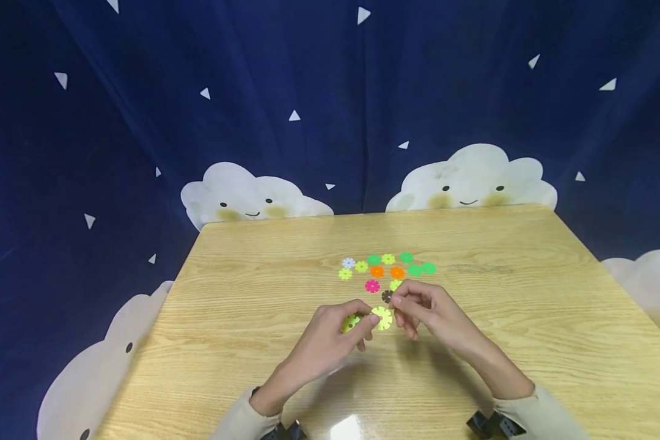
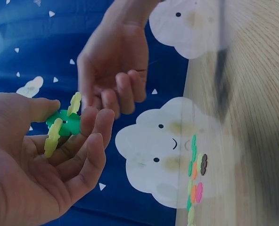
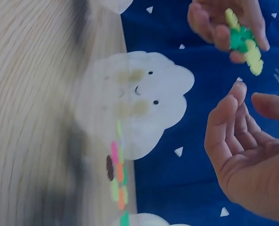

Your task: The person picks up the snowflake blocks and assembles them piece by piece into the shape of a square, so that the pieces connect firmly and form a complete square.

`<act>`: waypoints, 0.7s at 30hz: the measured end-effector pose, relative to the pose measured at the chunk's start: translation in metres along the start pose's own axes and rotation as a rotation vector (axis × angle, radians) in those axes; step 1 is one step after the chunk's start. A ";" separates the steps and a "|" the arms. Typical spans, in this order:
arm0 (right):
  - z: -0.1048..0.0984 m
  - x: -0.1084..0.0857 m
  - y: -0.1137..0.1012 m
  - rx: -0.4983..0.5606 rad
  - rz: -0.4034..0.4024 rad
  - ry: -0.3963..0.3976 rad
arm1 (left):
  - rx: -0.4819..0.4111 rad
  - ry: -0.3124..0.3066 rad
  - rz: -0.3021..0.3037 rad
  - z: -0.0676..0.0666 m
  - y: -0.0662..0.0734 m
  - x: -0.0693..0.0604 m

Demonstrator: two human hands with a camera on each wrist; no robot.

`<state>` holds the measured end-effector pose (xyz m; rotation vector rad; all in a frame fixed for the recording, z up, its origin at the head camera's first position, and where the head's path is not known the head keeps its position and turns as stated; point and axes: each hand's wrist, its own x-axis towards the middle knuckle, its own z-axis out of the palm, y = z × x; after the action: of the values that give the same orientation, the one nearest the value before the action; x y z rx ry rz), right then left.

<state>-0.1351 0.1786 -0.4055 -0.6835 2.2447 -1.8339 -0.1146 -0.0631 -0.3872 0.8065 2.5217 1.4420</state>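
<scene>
My left hand (image 1: 330,336) pinches a small joined piece above the table between thumb and fingers. The piece is a green notched disc (image 2: 69,125) with one yellow-green disc (image 1: 382,318) on its right side and another yellow-green disc (image 2: 53,139) on the other side. Close by on the right is my right hand (image 1: 437,311), its fingers loosely bent. In the right wrist view, a gap shows between the right thumb and fingers (image 3: 219,127), with nothing in it. That same view shows the joined piece apart from the right fingertips.
Beyond the hands, several loose notched discs lie flat on the wooden table (image 1: 242,293): a pink disc (image 1: 372,286), an orange disc (image 1: 397,273), a dark brown disc (image 1: 387,296), a white disc (image 1: 349,263), plus green and yellow-green ones. A blue cloud-patterned curtain (image 1: 308,73) hangs behind.
</scene>
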 end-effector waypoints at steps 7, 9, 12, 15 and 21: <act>-0.011 0.012 0.020 0.052 0.113 0.125 | 0.014 0.032 -0.006 -0.001 -0.001 -0.001; -0.014 0.016 0.025 0.053 0.136 0.150 | 0.019 0.038 -0.010 -0.002 -0.001 -0.001; -0.018 0.023 0.032 0.054 0.157 0.168 | 0.021 0.041 -0.016 -0.003 -0.001 -0.002; -0.020 0.029 0.038 0.043 0.172 0.171 | 0.025 0.043 -0.018 -0.003 -0.002 -0.002; -0.024 0.040 0.050 -0.032 0.231 0.177 | 0.029 0.041 -0.032 -0.005 -0.001 -0.003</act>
<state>-0.1917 0.1891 -0.4422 -0.2600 2.3503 -1.8107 -0.1141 -0.0690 -0.3858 0.7454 2.5790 1.4299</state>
